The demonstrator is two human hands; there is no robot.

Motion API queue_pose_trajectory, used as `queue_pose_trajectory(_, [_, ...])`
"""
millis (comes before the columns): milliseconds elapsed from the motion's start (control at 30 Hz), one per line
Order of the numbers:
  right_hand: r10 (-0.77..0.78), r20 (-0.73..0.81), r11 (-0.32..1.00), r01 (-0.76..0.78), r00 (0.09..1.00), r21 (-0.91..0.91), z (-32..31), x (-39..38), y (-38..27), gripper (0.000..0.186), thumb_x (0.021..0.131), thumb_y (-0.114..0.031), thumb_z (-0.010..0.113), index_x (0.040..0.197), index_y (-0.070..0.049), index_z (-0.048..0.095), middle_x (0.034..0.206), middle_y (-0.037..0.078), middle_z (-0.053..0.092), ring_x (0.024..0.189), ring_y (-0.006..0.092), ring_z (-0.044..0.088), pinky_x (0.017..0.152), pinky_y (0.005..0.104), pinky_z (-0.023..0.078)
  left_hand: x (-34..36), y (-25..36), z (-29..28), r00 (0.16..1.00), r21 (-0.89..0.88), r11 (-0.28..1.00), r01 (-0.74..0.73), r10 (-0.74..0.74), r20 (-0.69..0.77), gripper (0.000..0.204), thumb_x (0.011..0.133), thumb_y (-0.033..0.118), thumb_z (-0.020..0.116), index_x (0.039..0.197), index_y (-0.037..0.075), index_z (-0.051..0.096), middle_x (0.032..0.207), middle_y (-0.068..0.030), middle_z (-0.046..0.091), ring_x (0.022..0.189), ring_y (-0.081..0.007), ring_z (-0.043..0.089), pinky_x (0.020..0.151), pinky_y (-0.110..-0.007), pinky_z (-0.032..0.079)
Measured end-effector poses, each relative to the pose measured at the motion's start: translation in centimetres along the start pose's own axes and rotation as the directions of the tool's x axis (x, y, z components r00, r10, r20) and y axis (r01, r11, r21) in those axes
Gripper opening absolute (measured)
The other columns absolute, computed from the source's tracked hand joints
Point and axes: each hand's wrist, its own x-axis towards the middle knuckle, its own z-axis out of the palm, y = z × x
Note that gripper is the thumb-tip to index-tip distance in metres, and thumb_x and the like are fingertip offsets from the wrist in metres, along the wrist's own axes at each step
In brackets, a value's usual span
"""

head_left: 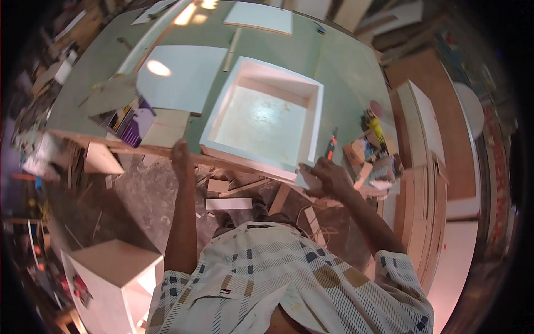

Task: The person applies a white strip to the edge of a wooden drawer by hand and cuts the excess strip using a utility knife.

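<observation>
A white open-topped box (266, 116) sits on the green worktable (356, 67) at its near edge. My right hand (327, 179) is closed on a small grey flat piece (305, 179) at the box's near right corner. My left hand (182, 157) has its fingers bunched at the near edge of a pale board (167, 123), left of the box; whether they grip it is hidden. An orange-and-black hand tool (332, 146) lies right of the box.
A white panel (183, 72), a purple-and-black pack (127, 122), a yellow tool (371, 123) and offcuts (355, 153) are on the table. Tall boards (420, 222) line the right. A cabinet carcass (111, 256) stands lower left. Offcuts (228, 204) and cables litter the floor.
</observation>
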Motion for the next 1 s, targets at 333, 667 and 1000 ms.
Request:
queue_pose_trajectory(333, [-0.28, 0.035, 0.954, 0.274, 0.959, 0.126, 1.5, 10.9, -5.2, 0.079, 0.073, -0.042, 0.082, 0.146, -0.028, 0.056, 0.109, 0.012, 0.058, 0.09, 0.0335, 0.064, 0.075, 0.0446, 0.057, -6.3, -1.2, 1.8, 0.847, -0.423, 0.76, 0.494, -0.311, 0.43, 0.06, 0.107, 0.047, 0.045, 0.157, 0.014, 0.04, 0.156, -0.0029, 0.044, 0.143, -0.0197, 0.041, 0.113, -0.041, 0.034])
queue_pose_trajectory(667, [-0.345, -0.026, 0.917, 0.343, 0.938, 0.202, 3.2, 21.8, -14.3, 0.079, 0.073, -0.047, 0.082, 0.144, -0.023, 0.058, 0.11, 0.015, 0.059, 0.096, 0.0357, 0.067, 0.081, 0.046, 0.056, -6.8, -2.4, 1.8, 0.856, -0.302, 0.846, 0.44, -0.294, 0.425, 0.066, 0.106, 0.058, 0.037, 0.161, 0.022, 0.035, 0.154, 0.0017, 0.045, 0.14, -0.0186, 0.042, 0.11, -0.04, 0.033])
queue_pose_trajectory(1000, [-0.388, 0.022, 0.905, 0.376, 0.922, 0.197, 3.1, 21.7, -12.0, 0.077, 0.074, -0.05, 0.079, 0.143, -0.021, 0.06, 0.111, 0.016, 0.059, 0.097, 0.0339, 0.068, 0.086, 0.0438, 0.055, -7.2, -1.3, 2.9, 0.869, -0.565, 0.66, 0.495, -0.362, 0.338, 0.058, 0.104, 0.052, 0.043, 0.153, 0.02, 0.047, 0.148, 0.0037, 0.05, 0.131, -0.0135, 0.047, 0.112, -0.036, 0.029])
